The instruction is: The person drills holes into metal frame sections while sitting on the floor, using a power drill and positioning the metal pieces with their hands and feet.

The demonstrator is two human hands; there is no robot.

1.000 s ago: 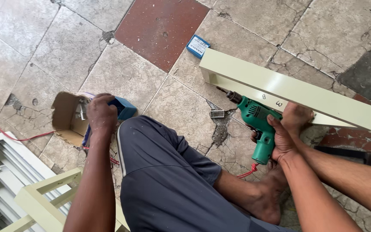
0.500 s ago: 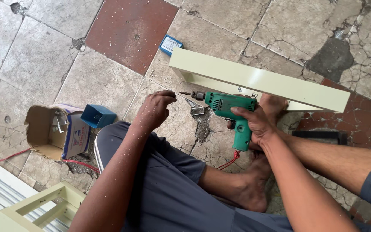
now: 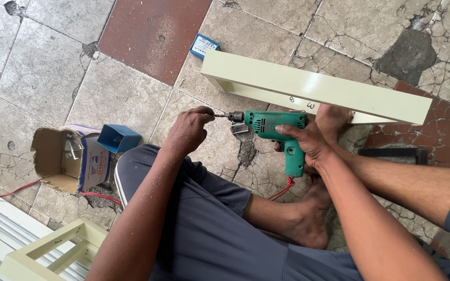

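A green plastic electric hand drill with a pistol grip (image 3: 279, 132) lies level just below the long cream-coloured metal channel (image 3: 308, 88), its grip pointing down and a red cord at its foot. Its steel chuck and thin bit (image 3: 227, 116) point left, away from the channel's near end.

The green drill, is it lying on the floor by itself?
No, the right hand holds the green drill off the floor, and the left hand touches its tip.

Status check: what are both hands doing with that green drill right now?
Right hand grips green drill by its handle. Left hand pinches at drill bit. Cream frame piece lies just beyond on cracked tile floor; nothing between.
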